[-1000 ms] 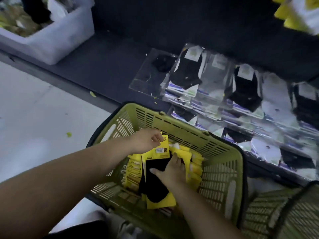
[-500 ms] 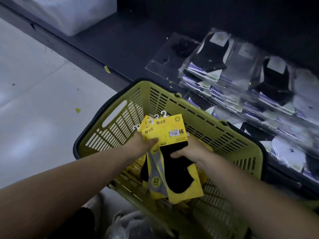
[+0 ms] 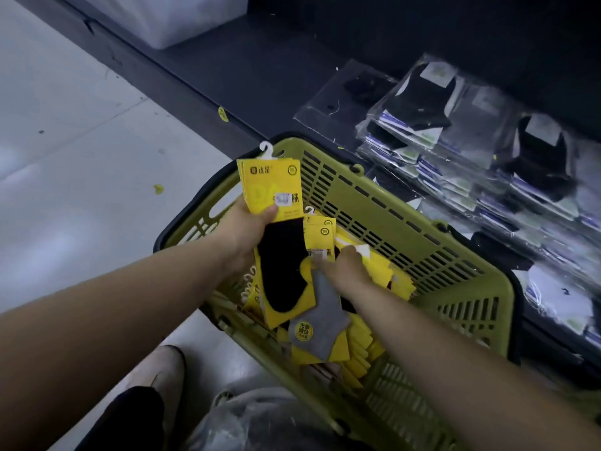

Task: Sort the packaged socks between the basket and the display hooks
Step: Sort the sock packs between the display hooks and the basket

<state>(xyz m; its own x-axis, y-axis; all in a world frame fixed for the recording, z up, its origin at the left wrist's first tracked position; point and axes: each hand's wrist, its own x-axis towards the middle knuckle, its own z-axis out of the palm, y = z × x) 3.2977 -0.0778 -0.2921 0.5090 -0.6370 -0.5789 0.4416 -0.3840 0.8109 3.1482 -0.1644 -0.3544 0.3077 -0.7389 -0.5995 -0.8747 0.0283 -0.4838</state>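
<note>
Several yellow-carded sock packs (image 3: pixel 271 187) are stacked in the left hand (image 3: pixel 247 232), fingers clamped round the card tops, over the basket (image 3: pixel 400 229). Right hand (image 3: pixel 346 268) pinches one grey-sock pack (image 3: pixel 320 320) by its header. Packs look light: stiff card, soft sock, and the stack will likely fan and slip. Best gripped at the header, under the hook. Half a second ago both hands shared one bundle; now the grey pack is split off.
</note>
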